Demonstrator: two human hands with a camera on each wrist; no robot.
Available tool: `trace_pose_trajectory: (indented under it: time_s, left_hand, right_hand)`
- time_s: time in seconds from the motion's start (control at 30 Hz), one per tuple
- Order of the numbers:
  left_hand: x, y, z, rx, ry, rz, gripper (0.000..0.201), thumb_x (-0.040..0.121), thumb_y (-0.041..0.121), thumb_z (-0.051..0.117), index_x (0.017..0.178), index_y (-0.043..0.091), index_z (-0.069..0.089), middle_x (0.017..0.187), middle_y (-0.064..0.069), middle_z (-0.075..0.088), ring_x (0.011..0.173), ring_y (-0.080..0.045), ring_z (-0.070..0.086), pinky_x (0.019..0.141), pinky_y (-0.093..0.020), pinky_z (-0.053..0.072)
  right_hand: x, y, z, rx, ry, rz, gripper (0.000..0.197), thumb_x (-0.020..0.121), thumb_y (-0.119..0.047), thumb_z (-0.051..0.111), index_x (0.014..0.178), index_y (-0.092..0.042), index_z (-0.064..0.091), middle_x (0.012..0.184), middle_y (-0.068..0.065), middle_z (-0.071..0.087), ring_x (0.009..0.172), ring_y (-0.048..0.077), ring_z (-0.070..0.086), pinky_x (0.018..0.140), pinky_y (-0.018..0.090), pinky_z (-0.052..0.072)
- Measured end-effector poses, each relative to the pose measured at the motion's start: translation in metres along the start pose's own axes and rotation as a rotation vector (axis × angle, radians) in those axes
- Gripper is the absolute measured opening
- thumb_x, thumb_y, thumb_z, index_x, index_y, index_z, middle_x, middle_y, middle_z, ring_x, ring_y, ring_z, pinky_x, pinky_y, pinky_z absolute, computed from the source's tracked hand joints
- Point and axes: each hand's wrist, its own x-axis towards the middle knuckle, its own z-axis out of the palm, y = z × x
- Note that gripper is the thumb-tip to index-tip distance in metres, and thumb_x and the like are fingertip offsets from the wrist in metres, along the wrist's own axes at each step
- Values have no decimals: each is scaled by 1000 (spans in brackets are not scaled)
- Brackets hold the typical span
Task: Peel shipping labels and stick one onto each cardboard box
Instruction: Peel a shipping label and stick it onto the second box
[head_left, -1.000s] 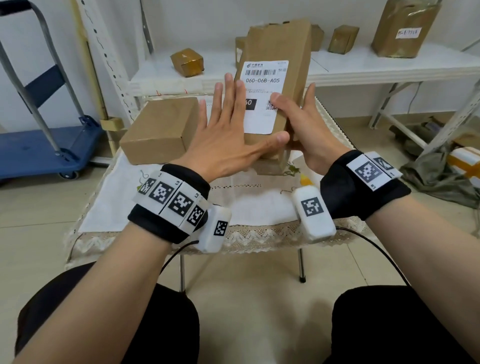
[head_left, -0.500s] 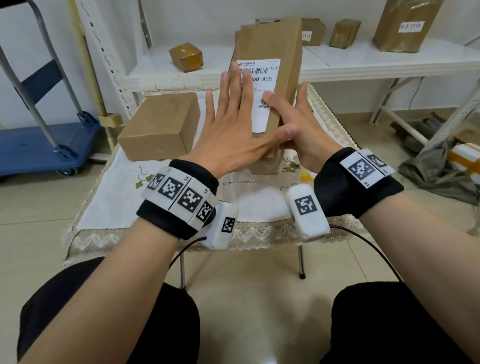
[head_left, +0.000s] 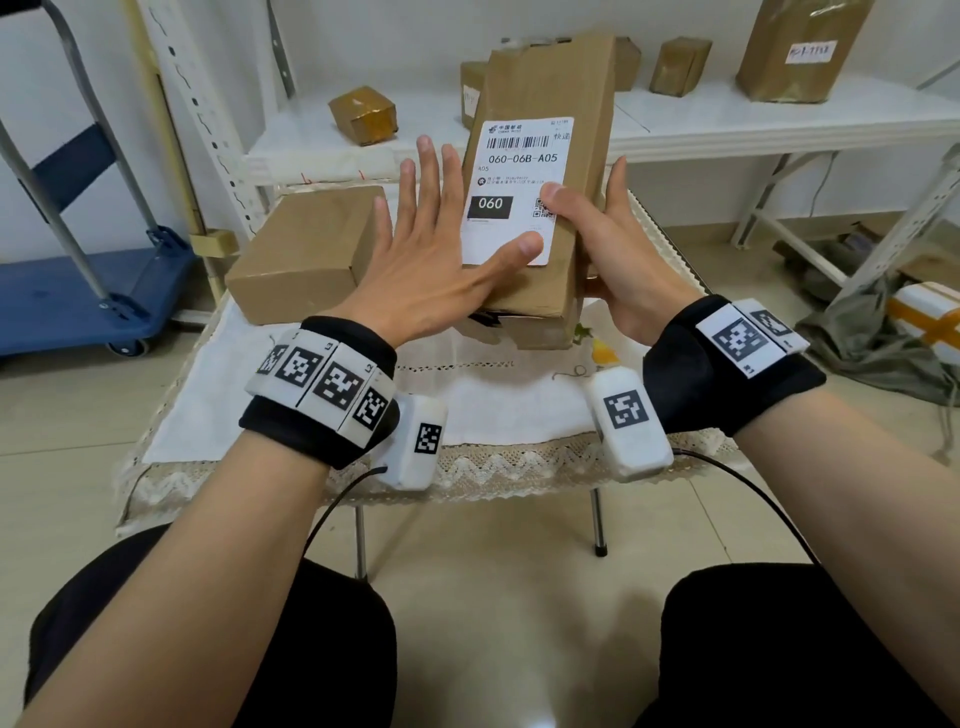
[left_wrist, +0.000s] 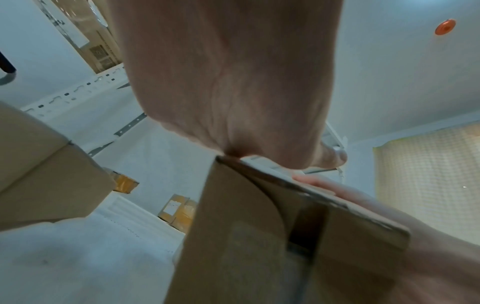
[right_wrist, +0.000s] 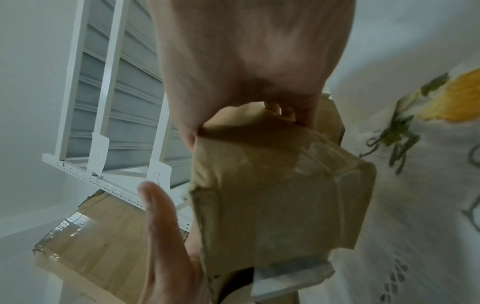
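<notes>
- Cardboard, tall and brown: the upright box (head_left: 566, 171) stands tilted on the cloth-covered small table (head_left: 311, 415), just beside a second, lying brown cardboard box (head_left: 301, 249) with no label visible.
- The white printed shipping label (head_left: 514, 187) is already on its front face.
- The right hand (head_left: 618, 260) clasps the box edge, its thumb on the label; it should hold firmly.
- The left hand (head_left: 431, 260), fingers spread flat, should press its thumb along the lower label edge to smooth it.

On the desk (head_left: 291, 415) the near cloth strip in front of both wrists lies open to a hand. At the far left a squat cardboard box (head_left: 306, 254) blocks the way; the tall box (head_left: 582, 171), tilted up at centre, fills the middle, with only a narrow gap between them. Behind, a shelf (head_left: 779, 119) carries more parcels.
</notes>
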Motion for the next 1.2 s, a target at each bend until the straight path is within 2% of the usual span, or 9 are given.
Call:
trace_pose_trajectory:
  time_s: [0.1,0.17,0.27,0.43,0.57,0.67,0.87,0.97,1.2]
  left_hand:
    - [1,-3,-10,-28,-52,-34,123,69,94,15,157,18,-25,164,-3,-35,153,-23,-28,124,-54,-14]
    - [0,3,-19,-34,-30,25,118,74,92,19,158,21,-23,164,-2,-34,152,-22,-28,123,-51,-16]
    - [-2,18,-25,11,0,159,102,92,78,27,158,19,-22,164,-2,-34,152,-21,-30,121,-48,-18]
    - [-3,24,-16,108,-75,157,118,74,92,11,158,16,-24,164,-4,-33,152,-23,-31,122,-48,-19]
    - [-1,18,-15,86,-57,153,115,80,90,19,158,16,-23,164,-4,-33,151,-23,-31,122,-50,-19]
    - [0,16,-16,91,-44,129,109,83,84,17,158,16,-23,164,-4,-33,151,-24,-31,123,-51,-18]
    - [1,9,-17,98,-36,109,112,78,84,13,157,15,-24,164,-6,-33,151,-25,-31,123,-54,-17]
    - [4,3,-16,93,-18,109,115,75,87,10,157,14,-23,164,-7,-33,151,-26,-30,123,-55,-16]
    - [6,-19,-23,23,10,55,135,57,102,-3,158,15,-22,165,-7,-32,152,-27,-29,121,-54,-18]
  right_hand:
    - [-2,1,-2,-9,13,-1,101,95,-51,63,160,-39,-14,145,-13,58,125,13,62,109,43,49]
    - [-5,2,-2,-34,-4,-8,92,93,-52,65,156,-46,-1,143,-13,59,124,12,62,108,42,50]
    - [-6,0,1,-47,-64,45,111,89,-53,68,162,-34,-14,138,-20,62,126,10,61,112,43,46]
    - [-7,-2,1,-39,-127,39,113,82,-56,71,163,-34,-5,130,-16,70,120,11,66,104,42,52]
    - [-13,-2,-1,-52,-136,38,118,84,-57,72,162,-37,-14,146,-12,59,128,12,61,112,47,47]
    - [-14,0,-4,-79,-150,25,109,92,-53,67,161,-38,-16,142,-12,63,119,9,67,105,44,53]
    - [-18,2,0,-106,-172,15,122,74,-68,74,162,-38,-4,140,-12,64,120,13,67,105,49,53]
    - [-21,0,1,-119,-189,32,128,71,-70,75,162,-37,-9,143,-11,62,126,14,63,111,51,47]
    - [-23,-1,-1,-141,-207,65,112,92,-51,70,162,-33,-15,134,-9,69,116,11,68,112,49,46]
